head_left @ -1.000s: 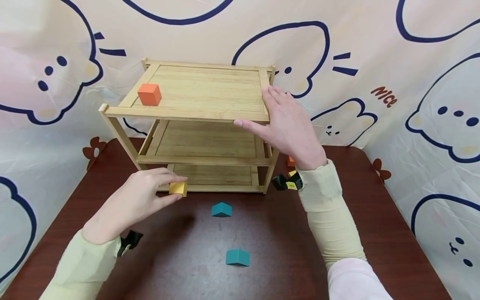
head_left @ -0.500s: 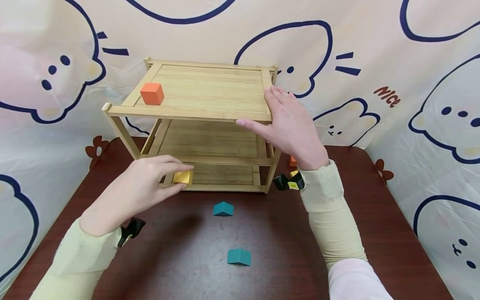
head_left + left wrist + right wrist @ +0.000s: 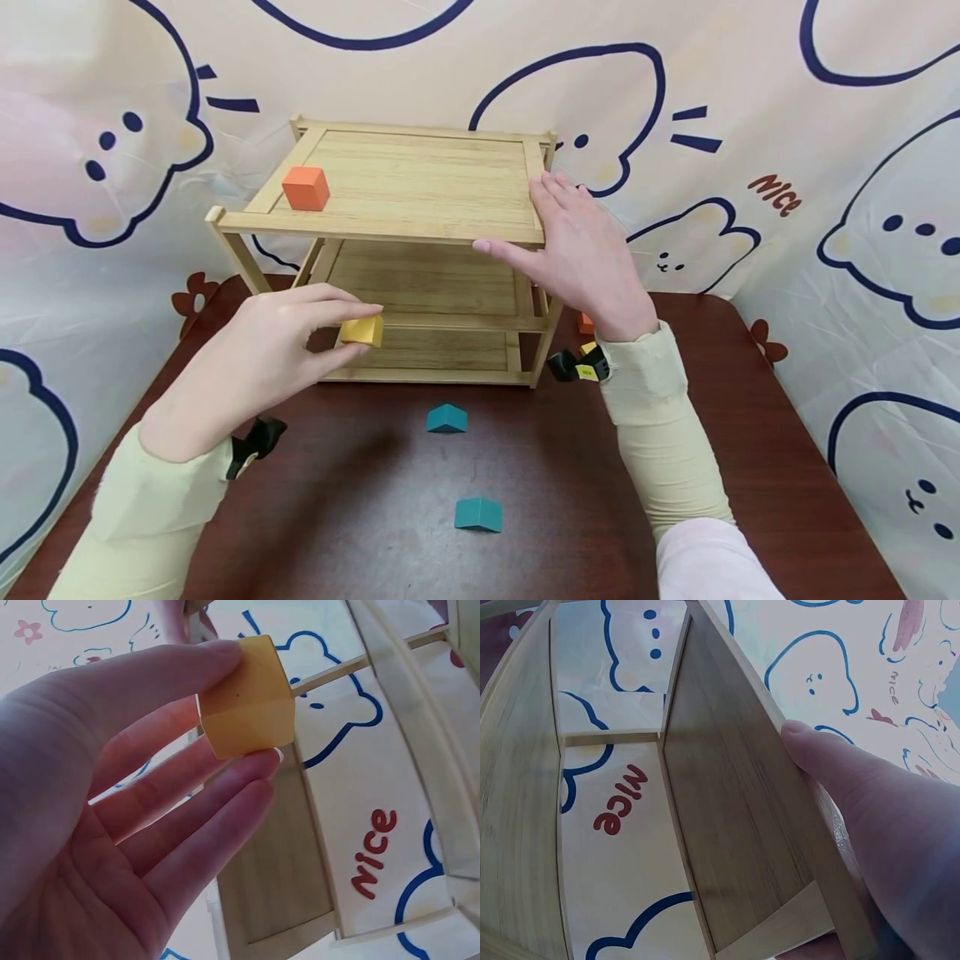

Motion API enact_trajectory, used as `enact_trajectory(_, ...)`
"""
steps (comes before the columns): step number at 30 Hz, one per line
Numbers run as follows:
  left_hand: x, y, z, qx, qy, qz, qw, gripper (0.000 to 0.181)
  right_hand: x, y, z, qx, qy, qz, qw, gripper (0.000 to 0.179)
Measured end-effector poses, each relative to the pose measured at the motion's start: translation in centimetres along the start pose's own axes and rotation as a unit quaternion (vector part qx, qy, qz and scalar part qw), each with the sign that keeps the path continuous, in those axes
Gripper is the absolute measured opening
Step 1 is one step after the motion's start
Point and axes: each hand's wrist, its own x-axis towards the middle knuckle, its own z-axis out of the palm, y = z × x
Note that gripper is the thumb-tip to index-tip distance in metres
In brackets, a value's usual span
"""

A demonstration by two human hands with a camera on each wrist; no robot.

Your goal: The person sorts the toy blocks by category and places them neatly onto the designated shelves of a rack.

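In the head view my left hand (image 3: 247,358) pinches a small yellow block (image 3: 362,330) between thumb and fingertips, in front of the lower levels of a three-level wooden shelf (image 3: 420,225). Seen from the left wrist, the yellow block (image 3: 247,697) has a slanted face, and the other fingers extend below it. My right hand (image 3: 581,250) rests on the shelf's top right front corner, fingers straight along the upper board and thumb along the front edge. The right wrist view shows that thumb (image 3: 840,772) against the board's edge. An orange cube (image 3: 306,189) sits on the top board's left front.
Two teal triangular blocks (image 3: 447,418) lie on the dark wooden table (image 3: 360,517) before the shelf. An orange block (image 3: 585,323) and a yellow piece (image 3: 588,347) show partly beside the shelf, behind my right wrist. A patterned cloth (image 3: 712,50) hangs behind and at both sides.
My left hand has risen with the yellow block, from near the bottom level to about the middle level's front rail. The right hand has stayed on the shelf corner.
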Motion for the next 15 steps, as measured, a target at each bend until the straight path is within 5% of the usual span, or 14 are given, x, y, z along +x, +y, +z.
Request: enact_trajectory(15,2.1,0.3,-2.2,0.014,0.029,0.022,0.9992,0.049,0.0,0.0,0.0,0.002,-0.005,0.002,1.0,0.111)
